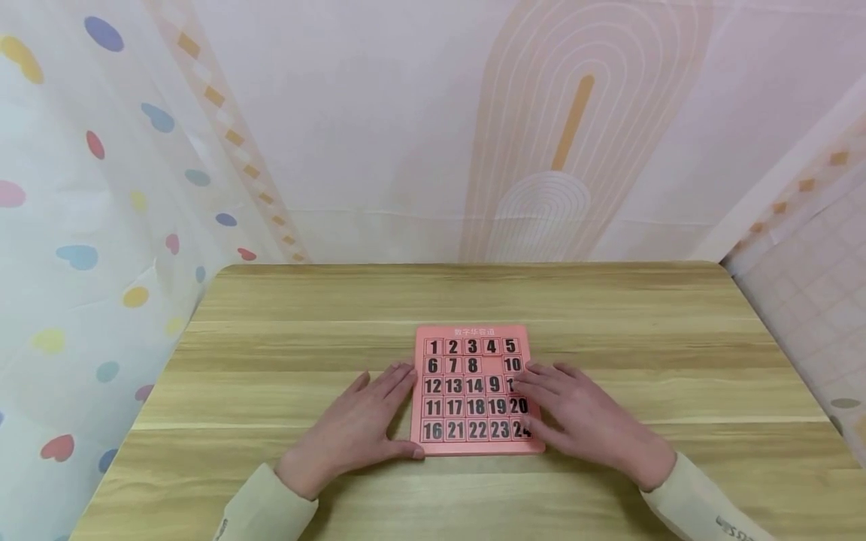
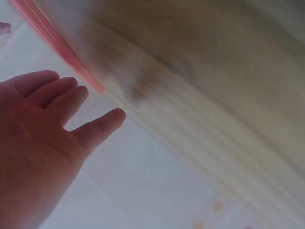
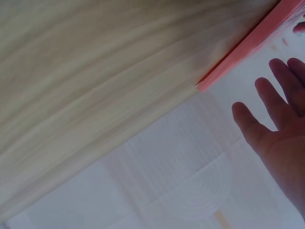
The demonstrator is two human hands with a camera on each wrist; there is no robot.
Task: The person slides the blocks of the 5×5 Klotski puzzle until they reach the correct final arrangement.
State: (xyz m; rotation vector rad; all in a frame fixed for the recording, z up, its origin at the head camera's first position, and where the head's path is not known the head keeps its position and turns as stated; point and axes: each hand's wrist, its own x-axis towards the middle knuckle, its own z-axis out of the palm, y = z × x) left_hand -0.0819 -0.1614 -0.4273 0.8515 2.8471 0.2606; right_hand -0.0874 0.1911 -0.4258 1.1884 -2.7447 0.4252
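Note:
A pink number-tile board [image 1: 475, 448] lies flat on the wooden table, its tiles in five rows with one vacant slot between 8 and 10. The left hand [image 1: 358, 428] rests beside its left edge, fingers extended, thumb at the lower left corner. On the opposite side the right hand [image 1: 585, 417] reaches over the right edge, its fingers partly covering the tile right of 9 and the 24. In the left wrist view the left hand [image 2: 43, 138] has straight fingers near the board's edge [image 2: 71, 57]. The right hand [image 3: 281, 124] looks similar by the board's side [image 3: 248, 45].
The wooden table [image 1: 284, 300] extends around the board on all sides. Behind it hangs a pale patterned cloth [image 1: 379, 150], with coloured spots on the left part and arches at the back.

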